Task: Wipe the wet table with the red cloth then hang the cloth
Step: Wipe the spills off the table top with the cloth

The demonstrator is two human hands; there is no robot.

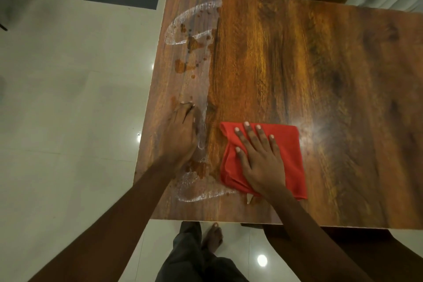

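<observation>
Red cloth (289, 158): folded on table (332, 75), near front edge.
Right hand (258, 160): fingers spread straight, pressing it.
Left hand (183, 135): rests on left-edge wet strip (194, 57), holding nothing.
Room: dry wood stretches rightward.

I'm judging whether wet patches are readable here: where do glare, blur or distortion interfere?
Head view: a glare spot on the glossy brown wooden table, right of the folded red cloth, could mimic wetness; the whitish water streaks along the left side read clearly; the wide-angle lens bows the table's edges.
</observation>
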